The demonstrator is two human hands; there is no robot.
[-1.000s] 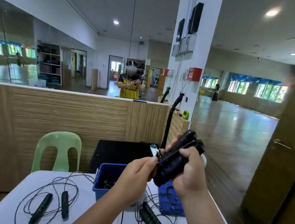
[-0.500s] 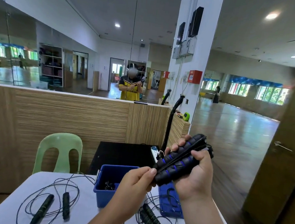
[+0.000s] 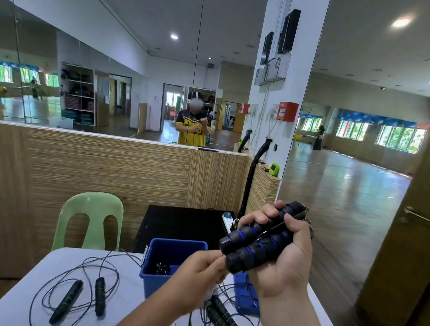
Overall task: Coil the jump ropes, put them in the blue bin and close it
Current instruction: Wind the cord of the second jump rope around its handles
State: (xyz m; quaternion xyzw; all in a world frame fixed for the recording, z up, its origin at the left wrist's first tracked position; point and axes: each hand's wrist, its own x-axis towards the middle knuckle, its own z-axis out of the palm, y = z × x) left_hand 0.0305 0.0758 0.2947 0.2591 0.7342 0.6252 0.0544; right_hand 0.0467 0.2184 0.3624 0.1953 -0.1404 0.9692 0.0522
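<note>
Blue-banded jump rope handles: paired above the table, right hand fingers curled round them. Left hand: pinches the cord, now lower than before; coiling apparently underway. Blue bin: open below.

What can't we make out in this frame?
Head view only.
Blue bin contents: dark, behind its wall and the left hand.
Cord of the handles: mostly covered by the right hand.
Lid: mostly behind the right forearm.
Nearest jump rope: cut by bottom edge.

I'm seeing bright, even light coming from ceiling spots and windows; edges are bending, floor is glaring
</note>
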